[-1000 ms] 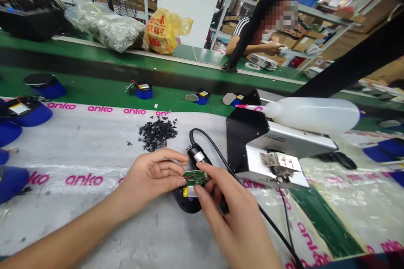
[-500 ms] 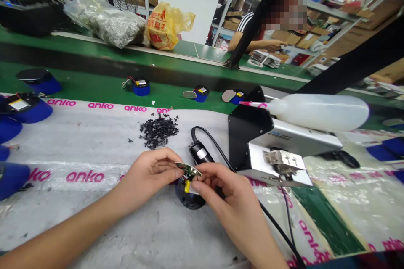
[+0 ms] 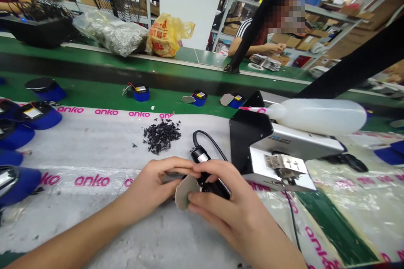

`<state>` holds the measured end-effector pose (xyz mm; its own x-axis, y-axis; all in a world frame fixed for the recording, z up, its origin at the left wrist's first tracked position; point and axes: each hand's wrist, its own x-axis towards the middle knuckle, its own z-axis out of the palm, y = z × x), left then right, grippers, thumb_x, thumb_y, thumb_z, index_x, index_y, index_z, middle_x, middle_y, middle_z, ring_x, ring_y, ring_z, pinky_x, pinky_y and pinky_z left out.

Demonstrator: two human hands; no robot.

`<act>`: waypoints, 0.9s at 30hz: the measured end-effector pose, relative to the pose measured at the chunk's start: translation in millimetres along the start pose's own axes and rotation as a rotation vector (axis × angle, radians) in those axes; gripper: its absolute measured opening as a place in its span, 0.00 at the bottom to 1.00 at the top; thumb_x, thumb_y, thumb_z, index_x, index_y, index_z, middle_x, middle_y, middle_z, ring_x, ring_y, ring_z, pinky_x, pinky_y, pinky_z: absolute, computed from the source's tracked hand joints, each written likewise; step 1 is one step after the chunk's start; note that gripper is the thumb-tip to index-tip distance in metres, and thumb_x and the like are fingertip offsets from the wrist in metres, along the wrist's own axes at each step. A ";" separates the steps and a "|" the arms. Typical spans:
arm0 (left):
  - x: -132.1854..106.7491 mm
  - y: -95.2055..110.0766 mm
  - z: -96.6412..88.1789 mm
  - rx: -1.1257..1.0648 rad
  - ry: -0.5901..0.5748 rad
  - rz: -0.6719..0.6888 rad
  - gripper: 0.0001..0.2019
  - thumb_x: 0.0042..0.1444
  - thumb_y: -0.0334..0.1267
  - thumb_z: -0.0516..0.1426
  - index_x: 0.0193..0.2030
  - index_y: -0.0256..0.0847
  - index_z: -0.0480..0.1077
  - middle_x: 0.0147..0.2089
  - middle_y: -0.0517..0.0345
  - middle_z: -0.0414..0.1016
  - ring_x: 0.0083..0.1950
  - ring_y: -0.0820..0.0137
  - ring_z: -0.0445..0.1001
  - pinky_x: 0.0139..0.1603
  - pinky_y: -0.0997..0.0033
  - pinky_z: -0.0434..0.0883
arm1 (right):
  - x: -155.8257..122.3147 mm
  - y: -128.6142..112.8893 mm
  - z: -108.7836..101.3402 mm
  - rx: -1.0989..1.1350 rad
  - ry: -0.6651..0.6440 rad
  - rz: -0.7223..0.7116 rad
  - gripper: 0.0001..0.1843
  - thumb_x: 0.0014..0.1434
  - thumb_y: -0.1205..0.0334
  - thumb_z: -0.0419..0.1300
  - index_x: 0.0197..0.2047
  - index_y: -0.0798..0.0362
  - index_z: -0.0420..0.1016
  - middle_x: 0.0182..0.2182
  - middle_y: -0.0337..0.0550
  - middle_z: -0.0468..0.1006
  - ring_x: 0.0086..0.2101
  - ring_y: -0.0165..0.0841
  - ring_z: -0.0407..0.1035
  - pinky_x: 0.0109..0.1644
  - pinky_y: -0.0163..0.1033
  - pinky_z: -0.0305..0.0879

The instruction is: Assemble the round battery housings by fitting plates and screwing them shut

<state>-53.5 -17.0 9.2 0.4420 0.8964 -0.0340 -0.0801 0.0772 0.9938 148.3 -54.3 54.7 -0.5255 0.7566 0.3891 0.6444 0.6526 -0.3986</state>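
Right hand [image 3: 240, 204] pinches grey disc [image 3: 183, 193] at its right edge; disc tilted, between both hands. Left hand [image 3: 154, 183] curled at disc's left side, fingertips meeting the right's, can't tell if gripping. Black handheld tool [image 3: 201, 156] just behind. White sheet [image 3: 104, 143] bears black bits [image 3: 162, 135] and machine [image 3: 252, 134]. Beyond: blue units [image 3: 141, 95] on green surface [image 3: 170, 100], co-worker [image 3: 261, 49] across. Disc's far side hidden, forearms [image 3: 88, 229] cut off, co-worker's handful too small to read.

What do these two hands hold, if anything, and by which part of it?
The grey plate: the right hand holds it near its lower right edge. Whether the left hand grips it too cannot be told.
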 end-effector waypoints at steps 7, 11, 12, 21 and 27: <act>2.6 4.6 1.8 -0.025 -0.081 -0.080 0.18 0.55 0.27 0.61 0.51 0.48 0.76 0.51 0.58 0.82 0.53 0.64 0.79 0.52 0.68 0.74 | 5.7 0.9 2.2 -0.040 -0.152 -0.108 0.06 0.67 0.70 0.57 0.40 0.52 0.73 0.56 0.40 0.72 0.57 0.36 0.65 0.58 0.39 0.72; 8.0 19.1 -26.4 0.199 -0.080 -0.067 0.11 0.55 0.33 0.61 0.45 0.46 0.78 0.52 0.55 0.80 0.50 0.62 0.80 0.49 0.66 0.75 | 6.3 1.1 6.3 -0.116 -0.080 -0.137 0.09 0.68 0.69 0.55 0.51 0.54 0.71 0.50 0.46 0.76 0.49 0.36 0.71 0.52 0.42 0.76; 9.3 22.8 -38.8 0.370 -0.026 -0.040 0.09 0.55 0.34 0.61 0.42 0.46 0.79 0.50 0.55 0.80 0.48 0.61 0.80 0.46 0.67 0.76 | 5.9 1.1 6.6 -0.154 -0.043 -0.129 0.12 0.69 0.68 0.54 0.54 0.55 0.69 0.50 0.48 0.76 0.48 0.38 0.73 0.49 0.43 0.78; 13.0 22.6 -99.3 1.069 0.350 -0.058 0.08 0.49 0.33 0.62 0.21 0.45 0.77 0.27 0.51 0.79 0.30 0.54 0.73 0.36 0.61 0.64 | -8.7 -5.8 7.5 -0.146 0.025 0.052 0.21 0.65 0.65 0.54 0.61 0.56 0.67 0.49 0.51 0.76 0.46 0.40 0.75 0.45 0.44 0.80; 13.3 33.6 -75.5 0.857 0.300 0.020 0.02 0.53 0.37 0.62 0.30 0.47 0.78 0.31 0.58 0.80 0.33 0.62 0.75 0.37 0.68 0.68 | -14.1 -9.1 21.0 -0.088 0.128 0.117 0.22 0.63 0.66 0.56 0.60 0.54 0.67 0.50 0.49 0.75 0.48 0.36 0.74 0.50 0.40 0.77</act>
<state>-117.8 30.4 34.2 0.1866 0.9794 0.0769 0.6602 -0.1830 0.7285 138.2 -70.0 35.4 -0.3731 0.8118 0.4492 0.7459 0.5504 -0.3751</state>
